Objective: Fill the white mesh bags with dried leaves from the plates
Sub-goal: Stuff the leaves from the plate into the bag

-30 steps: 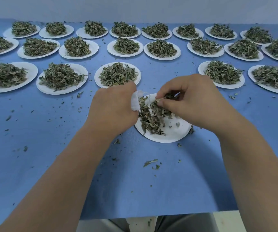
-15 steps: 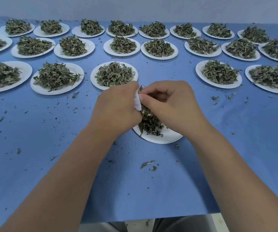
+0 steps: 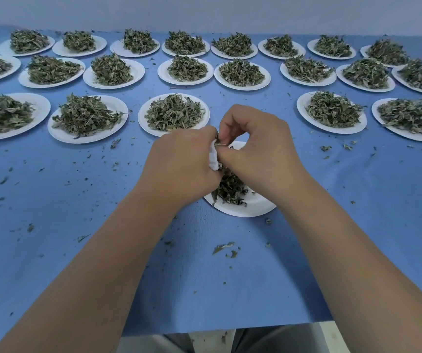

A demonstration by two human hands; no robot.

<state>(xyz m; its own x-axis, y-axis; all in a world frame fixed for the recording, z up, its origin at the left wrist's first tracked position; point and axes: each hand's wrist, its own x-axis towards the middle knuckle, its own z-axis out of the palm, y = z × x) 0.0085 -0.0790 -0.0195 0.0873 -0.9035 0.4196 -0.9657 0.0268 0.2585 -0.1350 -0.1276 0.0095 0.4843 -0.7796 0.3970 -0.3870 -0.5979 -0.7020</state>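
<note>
My right hand (image 3: 258, 151) has risen from the dried leaves (image 3: 230, 189) on the near plate (image 3: 253, 208) and now pinches a tuft of them at the mouth of the white mesh bag (image 3: 213, 159), which my left hand (image 3: 179, 164) grips just above that plate, so I judge another pinch is going in.

Only bare limbs and a little clothing show. The left hand (image 3: 180, 164) and the right hand (image 3: 260, 151) are uncovered, their backs smooth, with rounded ridges at the knuckles; the nails are too small to judge. The left forearm (image 3: 98, 263) and the right forearm (image 3: 352, 250) are bare throughout, broad near the lower corners and narrowing to the wrists. At the bottom a strip of dark grey cloth (image 3: 276, 338) covers the legs — its cut is hidden.
</note>
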